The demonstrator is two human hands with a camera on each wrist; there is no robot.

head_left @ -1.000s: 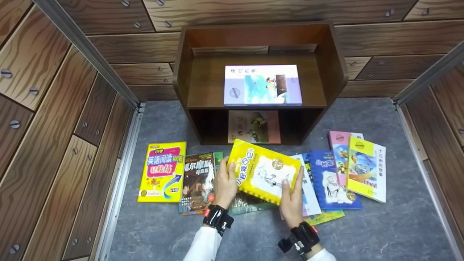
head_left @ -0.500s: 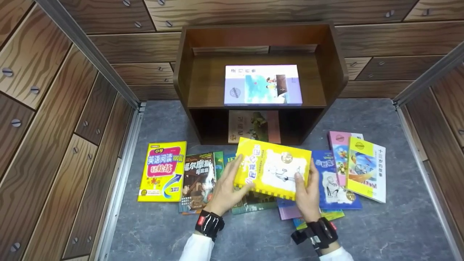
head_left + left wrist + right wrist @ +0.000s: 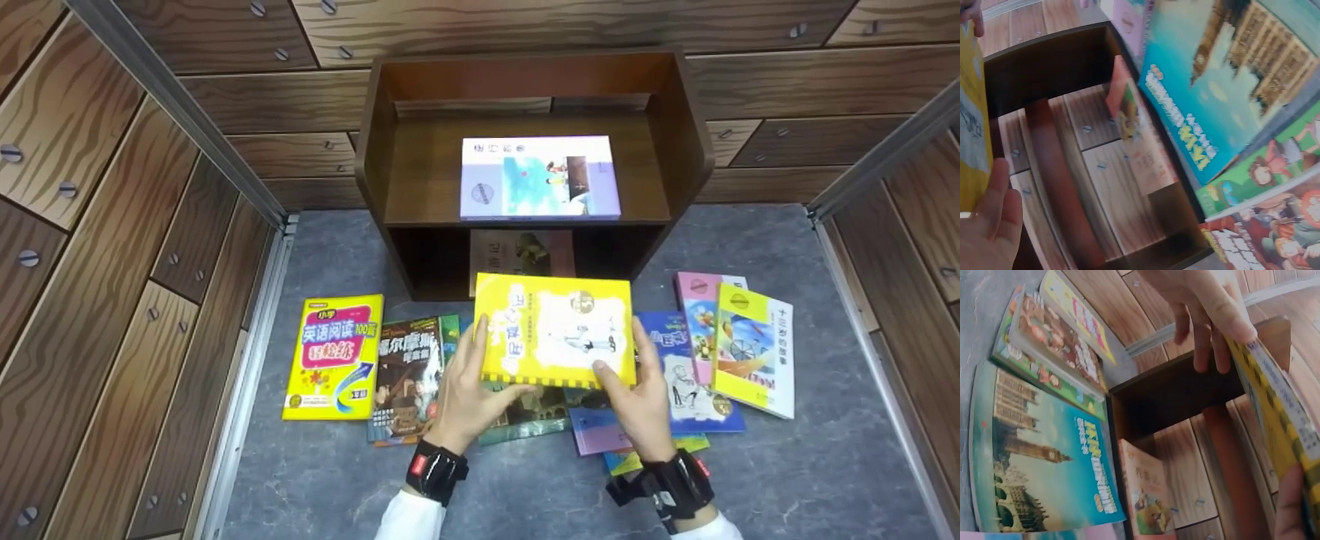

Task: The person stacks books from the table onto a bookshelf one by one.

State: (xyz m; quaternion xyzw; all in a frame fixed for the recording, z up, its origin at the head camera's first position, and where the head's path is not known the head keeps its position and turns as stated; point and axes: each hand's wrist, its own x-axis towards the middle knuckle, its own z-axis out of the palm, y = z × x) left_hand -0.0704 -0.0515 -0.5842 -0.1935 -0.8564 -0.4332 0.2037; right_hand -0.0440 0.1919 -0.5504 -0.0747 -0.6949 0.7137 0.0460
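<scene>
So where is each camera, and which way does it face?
On the head: forward and down at the shelf; left hand, right hand, sleeves show.
On the left wrist: facing the shelf; left hand lower left, right hand upper left.
On the right wrist: facing the shelf; left hand top, right hand lower right.
Wrist views share the teal book.

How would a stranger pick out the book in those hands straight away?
Start at the brown shelf unit. In front of it, the left hand and right hand hold the yellow book. Its line-drawn figure resembles that on the blue book, but this cover is yellow.
</scene>
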